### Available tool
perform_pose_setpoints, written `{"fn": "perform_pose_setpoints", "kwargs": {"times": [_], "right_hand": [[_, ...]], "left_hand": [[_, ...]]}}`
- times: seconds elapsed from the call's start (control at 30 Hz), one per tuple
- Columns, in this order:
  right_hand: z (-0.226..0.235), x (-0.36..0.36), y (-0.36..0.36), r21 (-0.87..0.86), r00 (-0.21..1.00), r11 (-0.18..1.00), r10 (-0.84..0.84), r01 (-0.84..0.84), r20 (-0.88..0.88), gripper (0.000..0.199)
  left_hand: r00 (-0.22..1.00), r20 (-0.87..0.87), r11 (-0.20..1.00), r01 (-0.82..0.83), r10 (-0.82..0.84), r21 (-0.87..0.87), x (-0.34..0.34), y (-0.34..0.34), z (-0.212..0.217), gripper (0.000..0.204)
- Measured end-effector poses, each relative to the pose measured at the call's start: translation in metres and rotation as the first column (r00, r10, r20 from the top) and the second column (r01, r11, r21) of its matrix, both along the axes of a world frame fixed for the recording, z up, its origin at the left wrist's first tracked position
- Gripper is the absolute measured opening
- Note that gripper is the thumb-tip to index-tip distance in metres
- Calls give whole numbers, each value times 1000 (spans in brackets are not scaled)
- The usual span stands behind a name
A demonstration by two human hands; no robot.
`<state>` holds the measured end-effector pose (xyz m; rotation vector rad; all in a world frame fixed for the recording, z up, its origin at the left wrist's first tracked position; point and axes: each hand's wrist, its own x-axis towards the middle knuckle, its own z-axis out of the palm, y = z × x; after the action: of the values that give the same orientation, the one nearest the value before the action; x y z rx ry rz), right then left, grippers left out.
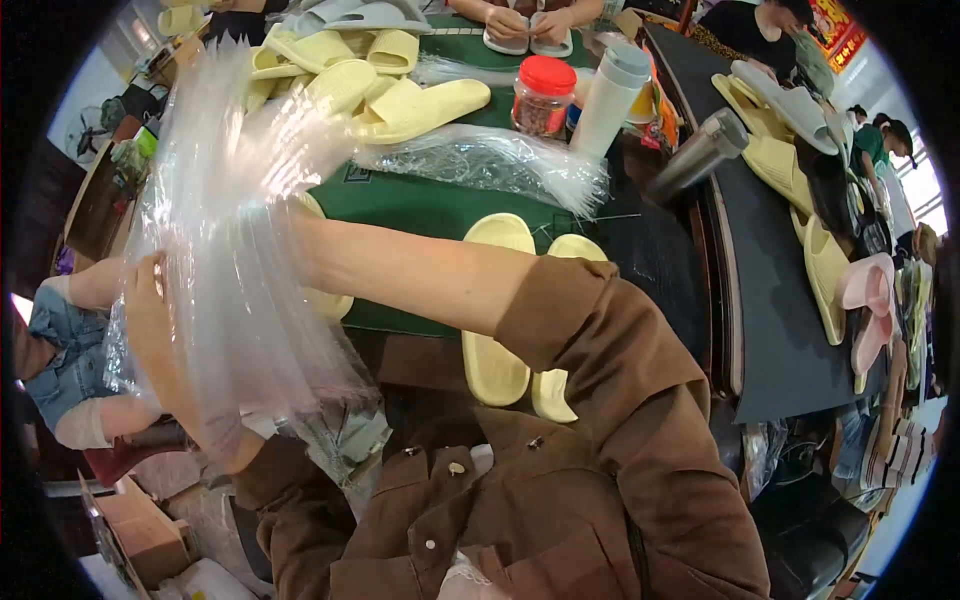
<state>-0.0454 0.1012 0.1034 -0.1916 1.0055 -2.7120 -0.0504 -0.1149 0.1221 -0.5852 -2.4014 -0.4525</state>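
Observation:
A thick bundle of clear plastic bags [235, 290] stands raised at the left, its upper ends fanned out. My left hand [150, 285] grips the bundle's left side, fingers partly showing through the film. My right forearm reaches across to the bundle, where plastic covers my right hand [285, 225]; its fingers are hidden. Just right of that forearm, a pair of pale yellow slippers [497, 370] lies at the table's near edge, partly behind my sleeve. Another yellow slipper [335, 306] shows partly behind the bags.
Yellow slippers [420, 108] are heaped on the green mat [430, 205], with more clear bags [480, 160] in front. A red-lidded jar [543, 95], a pale bottle [610, 100] and a metal tumbler [700, 155] stand beyond. Across the table, a person's hands [525, 28] hold grey slippers.

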Motion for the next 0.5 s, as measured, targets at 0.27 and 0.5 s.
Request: {"fn": "perform_pose_setpoints", "kwargs": {"times": [0.27, 0.5], "right_hand": [[48, 13, -57, -196, 859, 946, -317, 257, -403, 49], [1, -52, -92, 502, 829, 810, 36, 303, -559, 60]], "left_hand": [[947, -262, 981, -196, 185, -16, -75, -73, -17, 32], [984, -67, 983, -168, 163, -70, -156, -126, -15, 40]]}}
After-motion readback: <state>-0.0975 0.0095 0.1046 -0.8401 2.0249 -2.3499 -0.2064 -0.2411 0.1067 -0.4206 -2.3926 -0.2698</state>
